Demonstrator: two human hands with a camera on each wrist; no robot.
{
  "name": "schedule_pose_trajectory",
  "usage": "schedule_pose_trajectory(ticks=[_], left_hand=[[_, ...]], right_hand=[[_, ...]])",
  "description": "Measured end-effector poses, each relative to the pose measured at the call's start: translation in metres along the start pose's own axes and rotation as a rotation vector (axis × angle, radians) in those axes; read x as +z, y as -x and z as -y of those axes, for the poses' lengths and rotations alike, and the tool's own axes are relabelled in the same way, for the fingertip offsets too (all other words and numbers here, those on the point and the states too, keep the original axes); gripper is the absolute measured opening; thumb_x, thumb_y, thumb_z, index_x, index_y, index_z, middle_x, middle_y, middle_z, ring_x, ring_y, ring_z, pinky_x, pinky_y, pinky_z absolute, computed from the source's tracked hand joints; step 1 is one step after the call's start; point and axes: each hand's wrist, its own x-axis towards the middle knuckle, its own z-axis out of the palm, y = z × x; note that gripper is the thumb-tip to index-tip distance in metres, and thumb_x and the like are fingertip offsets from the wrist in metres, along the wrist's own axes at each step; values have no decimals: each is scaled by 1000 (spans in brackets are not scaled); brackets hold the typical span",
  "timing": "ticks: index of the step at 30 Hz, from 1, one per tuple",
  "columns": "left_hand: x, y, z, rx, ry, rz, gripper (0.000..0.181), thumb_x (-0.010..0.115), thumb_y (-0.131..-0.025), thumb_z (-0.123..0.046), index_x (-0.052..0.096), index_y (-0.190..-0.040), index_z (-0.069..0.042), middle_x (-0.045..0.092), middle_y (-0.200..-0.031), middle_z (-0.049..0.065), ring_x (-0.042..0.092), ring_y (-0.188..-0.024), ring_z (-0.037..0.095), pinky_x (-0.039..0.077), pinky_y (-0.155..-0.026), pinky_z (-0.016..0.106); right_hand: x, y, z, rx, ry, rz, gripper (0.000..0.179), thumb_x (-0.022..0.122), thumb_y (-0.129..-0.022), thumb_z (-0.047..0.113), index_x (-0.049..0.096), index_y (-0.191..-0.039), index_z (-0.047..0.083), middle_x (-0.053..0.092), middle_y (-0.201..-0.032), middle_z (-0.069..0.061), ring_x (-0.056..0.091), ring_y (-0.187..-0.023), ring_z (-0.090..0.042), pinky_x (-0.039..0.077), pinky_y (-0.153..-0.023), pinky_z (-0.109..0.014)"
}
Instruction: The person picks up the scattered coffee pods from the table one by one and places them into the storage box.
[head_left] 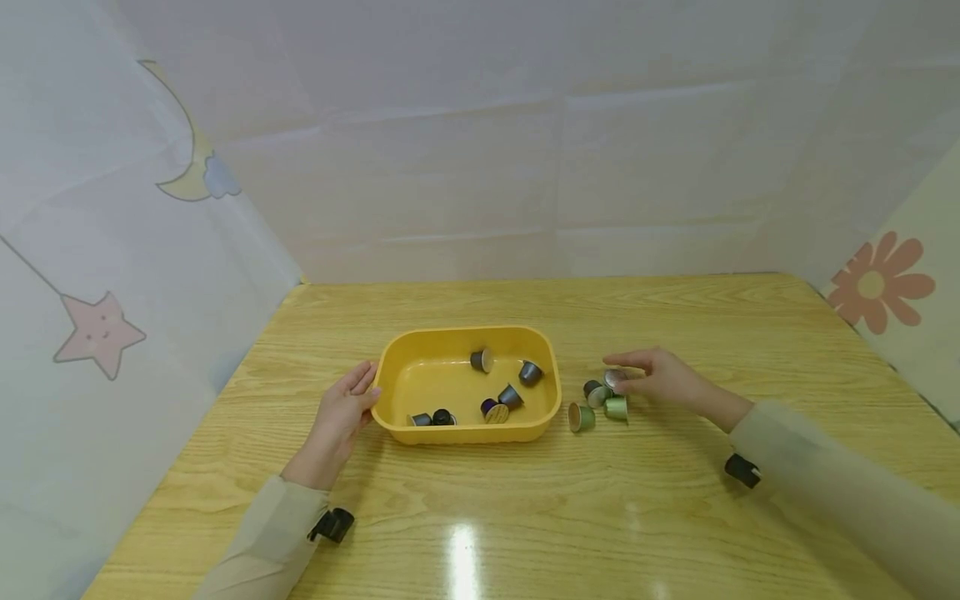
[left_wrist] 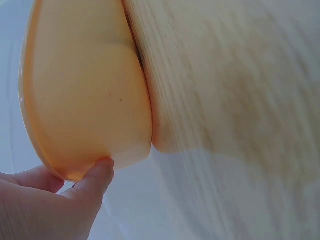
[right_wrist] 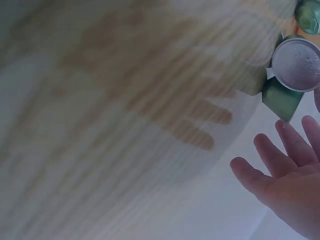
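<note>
A yellow plastic tray (head_left: pixel 465 433) stands on the table with several coffee capsules inside, among them a dark capsule (head_left: pixel 530 372) and a grey one (head_left: pixel 482 360). My left hand (head_left: pixel 341 417) grips its left end, thumb on one side of the wall and fingers on the other, as the left wrist view (left_wrist: pixel 55 205) also shows. To the right of the tray lies a small cluster of capsules, including a green capsule (head_left: pixel 617 408). My right hand (head_left: pixel 667 383) reaches over this cluster with fingers spread, close by a silver-lidded capsule (right_wrist: pixel 297 65). Whether a fingertip touches it is unclear.
The wooden table (head_left: pixel 480 500) runs back to a pale sheet wall (head_left: pixel 480 192). Another green capsule (head_left: pixel 581 417) lies just off the tray's right end, at the front of the cluster. Printed sheets hang at both sides.
</note>
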Motion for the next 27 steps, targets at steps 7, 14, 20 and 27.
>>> schedule_pose_trajectory(ticks=[7,14,20,27], left_hand=[[1,-1,-1,9,18,-4,62,41,-106,2,10,-160,0,19,-166,14,25,-151,30,30,-120,44],[1,-2,0,-5,15,-13,62,42,-105,3,12,-160,0,21,-165,13,29,-150,29,37,-116,39],[1,0,-1,-8,19,-8,62,42,-105,3,13,-160,0,21,-165,13,29,-150,29,44,-110,31],[2,1,-1,9,31,2,62,40,-105,5,10,-160,2,19,-166,15,26,-151,31,31,-118,44]], right_hand=[[0,-3,-3,-8,23,28,51,67,-97,13,52,-138,-13,58,-135,-30,59,-121,-44,52,-97,-52],[1,-6,-3,8,21,49,52,71,-94,12,54,-135,-14,62,-129,-30,63,-108,-30,53,-85,-28],[1,-7,-6,16,47,37,48,70,-94,11,56,-134,-13,63,-129,-29,62,-109,-30,53,-86,-29],[-1,-4,0,10,23,-4,51,68,-96,10,52,-139,-12,60,-131,-30,58,-120,-43,54,-94,-46]])
